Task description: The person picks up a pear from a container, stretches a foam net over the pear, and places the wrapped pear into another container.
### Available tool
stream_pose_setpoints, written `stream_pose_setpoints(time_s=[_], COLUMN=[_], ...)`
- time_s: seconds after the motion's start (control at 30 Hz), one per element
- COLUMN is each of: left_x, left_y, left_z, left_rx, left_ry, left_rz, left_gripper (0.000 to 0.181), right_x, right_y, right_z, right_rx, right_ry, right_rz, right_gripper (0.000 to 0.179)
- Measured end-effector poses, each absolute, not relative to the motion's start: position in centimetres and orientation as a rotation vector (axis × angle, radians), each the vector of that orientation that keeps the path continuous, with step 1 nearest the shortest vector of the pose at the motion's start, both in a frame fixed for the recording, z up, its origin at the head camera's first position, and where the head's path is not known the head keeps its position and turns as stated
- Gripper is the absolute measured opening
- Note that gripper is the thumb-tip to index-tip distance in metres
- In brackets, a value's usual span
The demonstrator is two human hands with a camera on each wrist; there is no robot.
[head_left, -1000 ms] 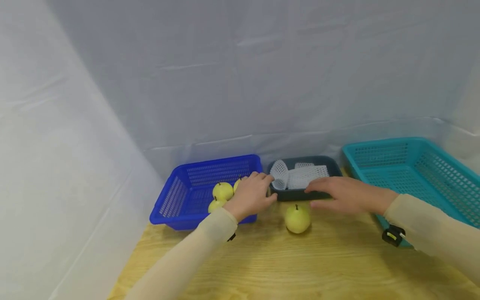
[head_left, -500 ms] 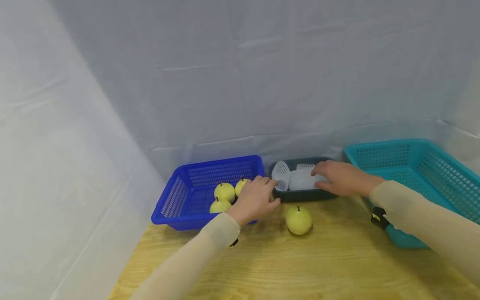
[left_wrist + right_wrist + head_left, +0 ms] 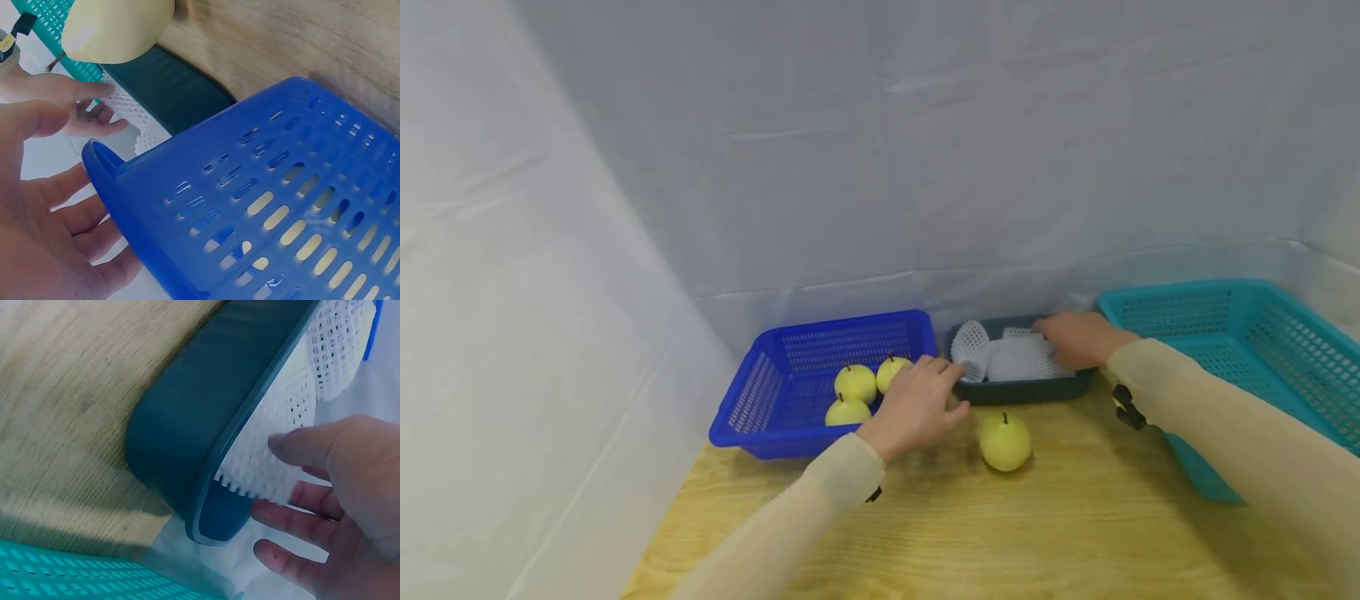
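My right hand (image 3: 1078, 339) reaches into the right end of a dark green tray (image 3: 1022, 392) of white foam fruit nets. In the right wrist view its thumb lies on one side of a foam net (image 3: 265, 456) and the fingers curl behind the net's end. My left hand (image 3: 917, 408), fingers relaxed, hovers by the right rim of a blue basket (image 3: 187, 206), holding nothing. Inside this basket several yellow-green pears (image 3: 855, 383) show, partly hidden by the hand. A single pear (image 3: 1005, 442) stands on the table in front of the tray, stem up.
A larger teal basket (image 3: 1180, 292) stands at the right, partly under my right forearm. Another foam net (image 3: 972, 346) stands opened out at the tray's left end. White sheeting (image 3: 880, 167) hangs behind and to the left of the wooden table (image 3: 970, 533).
My right hand has moved from above the lone pear, back and over the tray, to the foam nets at its right end. My left hand stays nearly in place beside the blue basket.
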State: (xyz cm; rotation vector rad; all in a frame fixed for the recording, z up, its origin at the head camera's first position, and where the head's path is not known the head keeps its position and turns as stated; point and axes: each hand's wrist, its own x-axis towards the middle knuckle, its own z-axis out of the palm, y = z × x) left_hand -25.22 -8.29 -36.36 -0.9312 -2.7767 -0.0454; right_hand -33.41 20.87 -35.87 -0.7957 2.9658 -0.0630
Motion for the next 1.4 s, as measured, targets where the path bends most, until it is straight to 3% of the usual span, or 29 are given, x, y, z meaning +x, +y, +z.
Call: stream_pose_setpoints(time_s=[0.37, 0.73, 1.4], left_x=[-24.8, -24.6, -23.9], left_y=[-8.5, -8.4, -8.0], left_z=[-36.2, -35.8, -34.6], left_rx=[-0.946, -0.914, -0.877], left_ry=[-2.709, -2.752, -2.735], left_rz=[-0.107, -0.275, -0.795], left_gripper=[0.041, 0.035, 0.022], right_x=[-33.2, -31.8, -25.8], right_y=[21.5, 21.6, 19.4], right_z=[-34.2, -32.9, -31.1], right_rx=[-0.864, -0.780, -0.736], right_ry=[3.192, 3.325, 3.101], right_rz=[-0.069, -0.297, -1.016], right_gripper=[0.024, 0.022, 0.027])
